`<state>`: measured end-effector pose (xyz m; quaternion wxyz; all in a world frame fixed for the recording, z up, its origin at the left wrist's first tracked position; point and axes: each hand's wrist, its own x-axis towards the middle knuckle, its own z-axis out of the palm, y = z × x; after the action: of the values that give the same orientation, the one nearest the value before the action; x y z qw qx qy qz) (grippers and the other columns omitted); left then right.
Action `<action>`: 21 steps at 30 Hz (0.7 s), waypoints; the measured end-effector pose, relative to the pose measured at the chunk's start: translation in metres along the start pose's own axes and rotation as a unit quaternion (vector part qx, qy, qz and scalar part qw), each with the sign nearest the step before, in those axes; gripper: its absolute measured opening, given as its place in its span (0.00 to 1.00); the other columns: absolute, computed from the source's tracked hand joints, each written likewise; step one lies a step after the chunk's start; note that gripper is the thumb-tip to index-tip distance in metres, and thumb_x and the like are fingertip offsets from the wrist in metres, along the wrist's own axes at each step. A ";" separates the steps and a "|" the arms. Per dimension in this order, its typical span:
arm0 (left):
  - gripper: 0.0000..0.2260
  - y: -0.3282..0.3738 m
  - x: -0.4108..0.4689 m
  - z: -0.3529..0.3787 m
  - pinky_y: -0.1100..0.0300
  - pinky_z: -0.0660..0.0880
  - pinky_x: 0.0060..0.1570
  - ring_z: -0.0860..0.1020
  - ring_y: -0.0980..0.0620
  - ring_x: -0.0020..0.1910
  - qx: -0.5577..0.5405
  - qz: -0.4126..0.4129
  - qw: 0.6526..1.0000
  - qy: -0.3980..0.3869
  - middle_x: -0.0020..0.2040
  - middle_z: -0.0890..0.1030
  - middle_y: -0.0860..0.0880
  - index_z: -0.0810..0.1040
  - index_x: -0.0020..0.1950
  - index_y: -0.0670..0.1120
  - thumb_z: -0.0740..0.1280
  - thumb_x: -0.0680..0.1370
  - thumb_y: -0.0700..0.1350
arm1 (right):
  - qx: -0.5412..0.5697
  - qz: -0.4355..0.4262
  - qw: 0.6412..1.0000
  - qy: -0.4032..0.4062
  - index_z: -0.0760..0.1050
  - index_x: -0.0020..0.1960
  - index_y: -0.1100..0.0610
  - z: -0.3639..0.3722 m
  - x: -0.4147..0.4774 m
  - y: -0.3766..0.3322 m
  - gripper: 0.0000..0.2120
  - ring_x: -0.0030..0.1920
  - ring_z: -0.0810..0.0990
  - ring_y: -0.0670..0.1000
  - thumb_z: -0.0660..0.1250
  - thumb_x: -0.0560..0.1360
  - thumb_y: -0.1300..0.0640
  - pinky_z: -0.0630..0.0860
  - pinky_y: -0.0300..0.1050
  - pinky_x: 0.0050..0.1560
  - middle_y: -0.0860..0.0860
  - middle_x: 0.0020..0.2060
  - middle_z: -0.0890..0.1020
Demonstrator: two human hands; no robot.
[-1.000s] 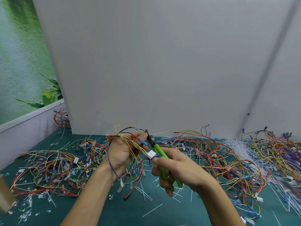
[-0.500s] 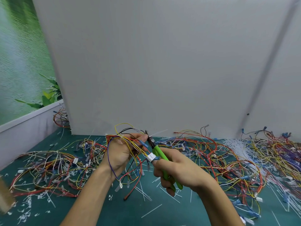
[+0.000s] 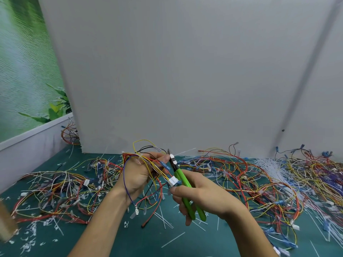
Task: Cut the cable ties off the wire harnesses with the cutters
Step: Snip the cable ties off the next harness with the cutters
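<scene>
Right now the left hand (image 3: 138,176) is curled round a wire harness (image 3: 159,173), holding it up off the green mat (image 3: 148,242) with fingers and thumb pinching the wires together. The right hand (image 3: 204,197) grips the cutters (image 3: 182,180) by their green handles, the tip set at a small white piece that is probably a cable tie (image 3: 171,156), though it is too small to be sure. A clean cut likely means taking the strap alone, well apart from the wire covering and from the left fingertips just beside the blades. A white plug (image 3: 173,181) dangles against the handles and could snag them. Tangled heaps of harnesses lie to the left (image 3: 55,190) and right (image 3: 259,182), with tie scraps (image 3: 167,221) scattered below and a grey board (image 3: 185,71) behind.
</scene>
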<state>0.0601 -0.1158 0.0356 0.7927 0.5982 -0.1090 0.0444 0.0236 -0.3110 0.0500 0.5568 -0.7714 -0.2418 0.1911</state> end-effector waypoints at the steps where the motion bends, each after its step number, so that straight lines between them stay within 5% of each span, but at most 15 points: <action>1: 0.13 0.000 0.000 0.000 0.63 0.77 0.33 0.80 0.51 0.30 -0.001 0.000 1.000 -0.001 0.33 0.82 0.45 0.86 0.40 0.42 0.79 0.62 0.48 | 0.000 -0.001 1.000 0.002 0.69 0.57 0.64 0.001 0.000 0.000 0.10 0.33 0.77 0.56 0.66 0.82 0.58 0.82 0.60 0.38 0.58 0.40 0.74; 6: 0.11 0.001 0.000 -0.001 0.61 0.78 0.35 0.81 0.50 0.30 -0.005 0.003 1.000 0.002 0.33 0.82 0.45 0.87 0.40 0.45 0.79 0.62 0.50 | 0.019 -0.020 1.000 0.000 0.70 0.46 0.54 0.003 0.001 0.001 0.03 0.27 0.75 0.54 0.62 0.77 0.56 0.79 0.50 0.29 0.54 0.37 0.75; 9: 0.09 -0.001 0.000 0.001 0.62 0.79 0.35 0.81 0.51 0.31 -0.001 0.010 1.000 0.003 0.33 0.83 0.46 0.87 0.38 0.46 0.79 0.63 0.50 | 0.033 -0.017 0.999 -0.010 0.72 0.43 0.50 0.002 0.000 0.001 0.08 0.28 0.76 0.55 0.60 0.79 0.60 0.80 0.49 0.28 0.53 0.37 0.76; 11: 0.07 -0.002 0.000 0.002 0.62 0.79 0.36 0.82 0.52 0.31 0.008 0.015 1.000 -0.002 0.34 0.83 0.46 0.87 0.39 0.47 0.78 0.64 0.48 | 0.037 -0.011 0.999 0.000 0.72 0.45 0.53 0.002 0.000 0.000 0.03 0.27 0.76 0.55 0.62 0.78 0.57 0.79 0.49 0.28 0.53 0.37 0.77; 14: 0.05 -0.004 0.000 0.002 0.63 0.79 0.36 0.82 0.52 0.32 0.015 0.026 1.000 0.001 0.35 0.84 0.48 0.88 0.41 0.49 0.76 0.66 0.45 | 0.041 0.001 0.999 0.020 0.68 0.50 0.59 0.001 0.000 -0.001 0.10 0.27 0.76 0.55 0.64 0.77 0.53 0.80 0.51 0.30 0.53 0.37 0.77; 18: 0.05 -0.006 0.001 0.004 0.64 0.77 0.35 0.81 0.52 0.31 0.030 0.025 0.999 0.007 0.33 0.83 0.47 0.87 0.40 0.47 0.76 0.66 0.47 | 0.012 0.006 1.000 0.023 0.68 0.51 0.59 0.001 0.000 0.001 0.08 0.30 0.77 0.56 0.64 0.83 0.56 0.82 0.53 0.32 0.54 0.39 0.76; 21: 0.07 -0.007 0.002 0.003 0.63 0.77 0.34 0.80 0.51 0.30 0.036 0.028 0.999 0.010 0.34 0.83 0.45 0.87 0.40 0.44 0.76 0.67 0.46 | 0.003 0.021 0.999 0.023 0.70 0.49 0.58 0.001 0.000 0.000 0.08 0.32 0.79 0.56 0.67 0.76 0.55 0.83 0.53 0.34 0.52 0.36 0.77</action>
<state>0.0634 -0.1204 0.0303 0.7702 0.6225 -0.1158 0.0764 0.0234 -0.3103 0.0500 0.5604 -0.7789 -0.2116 0.1858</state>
